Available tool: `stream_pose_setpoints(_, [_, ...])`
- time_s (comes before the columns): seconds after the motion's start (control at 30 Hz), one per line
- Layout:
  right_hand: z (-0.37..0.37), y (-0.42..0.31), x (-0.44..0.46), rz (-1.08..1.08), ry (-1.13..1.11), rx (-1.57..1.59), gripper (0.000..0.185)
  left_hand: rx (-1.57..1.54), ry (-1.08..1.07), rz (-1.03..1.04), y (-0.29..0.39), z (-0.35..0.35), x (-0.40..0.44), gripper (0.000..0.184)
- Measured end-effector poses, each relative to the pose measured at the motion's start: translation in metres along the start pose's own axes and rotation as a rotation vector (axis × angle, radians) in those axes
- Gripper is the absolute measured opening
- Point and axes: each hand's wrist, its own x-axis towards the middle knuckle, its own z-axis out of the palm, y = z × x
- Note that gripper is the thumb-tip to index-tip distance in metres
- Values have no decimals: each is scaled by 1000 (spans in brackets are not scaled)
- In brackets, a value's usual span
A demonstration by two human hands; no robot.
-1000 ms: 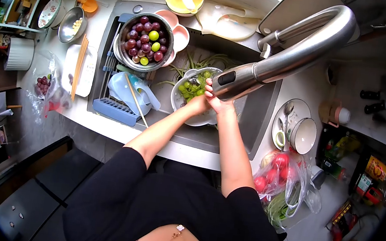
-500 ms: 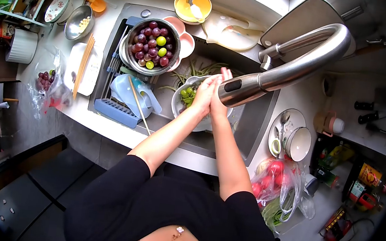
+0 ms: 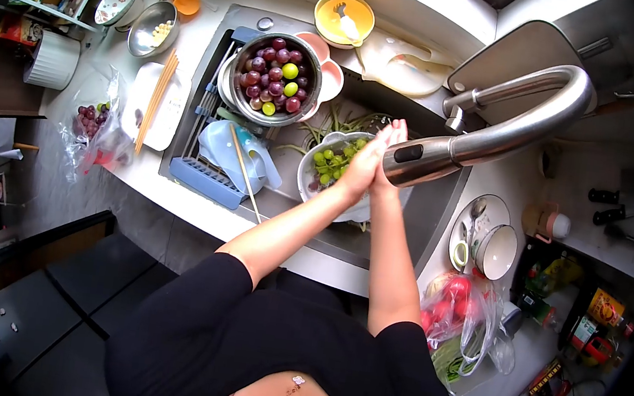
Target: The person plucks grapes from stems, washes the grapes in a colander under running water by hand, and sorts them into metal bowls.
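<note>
My left hand [image 3: 366, 163] and my right hand [image 3: 390, 156] are pressed palm to palm, with fingers stretched out and nothing visible between them. They are beside the spout of the metal faucet [image 3: 424, 162], above the right edge of a white bowl [image 3: 306, 178]. Green grapes [image 3: 330, 163] fill part of that bowl, which stands in the sink [image 3: 283, 219]; my hands and forearms cover its right side. A pot [image 3: 313, 87] holding purple grapes [image 3: 277, 74] and a few green ones sits at the sink's left.
A blue rack [image 3: 208, 183] with a light-blue plastic piece [image 3: 227, 154] lies left in the sink. Chopsticks [image 3: 156, 103] rest on a white tray [image 3: 173, 113]. Bagged grapes [image 3: 91, 120] are at far left; bagged red produce [image 3: 451, 301] is at right, below a bowl [image 3: 497, 252].
The camera view has shifted, so the counter items appear farther right. More green grapes show beside my hands. Both palms stay together near the spout.
</note>
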Motion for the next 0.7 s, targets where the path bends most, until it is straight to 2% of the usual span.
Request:
stream_pose_setpoints(0.03, [-1, -9, 1, 46, 3, 120, 45, 155, -106, 76, 2, 3, -7, 45])
stream_pose_setpoints(0.07, [1, -17, 1, 92, 6, 240, 43, 164, -39, 20, 1, 7, -11, 45])
stream_pose_setpoints(0.1, [7, -26, -5, 52, -103, 63, 41, 193, -15, 48, 6, 8, -5, 45])
stream_pose_setpoints(0.13, [20, -36, -19, 18, -85, 24, 41, 219, 7, 78, 11, 8, 6, 46])
stream_pose_setpoints(0.17, [32, -47, -33, -14, -65, -16, 41, 379, 61, 66, 13, -2, 19, 47])
stream_pose_setpoints(0.2, [55, -63, -44, 34, 17, -19, 42, 270, 52, 15, 13, -6, 27, 46])
stream_pose_setpoints(0.23, [62, -60, -50, 69, 36, 123, 42, 162, 49, -36, 20, -6, 33, 45])
stream_pose_setpoints(0.27, [61, -59, -48, 58, 29, 60, 42, 139, 45, -46, 26, -7, 30, 45])
stream_pose_setpoints(0.33, [50, -55, -38, 31, 21, -53, 43, 212, 37, 83, 17, -5, 13, 45])
stream_pose_setpoints(0.4, [37, -45, -20, 20, 24, 6, 42, 330, 27, 95, 15, -2, -12, 42])
stream_pose_setpoints(0.5, [74, -59, -23, -39, -157, -31, 41, 487, 111, 373, 50, -10, -26, 40])
stream_pose_setpoints(0.6, [131, -74, -14, 58, -221, 146, 37, 474, 234, 435, 101, -23, -18, 32])
stream_pose_setpoints(0.7, [173, -69, 5, -43, -205, 2, 34, 581, 291, 633, 133, -51, 10, 27])
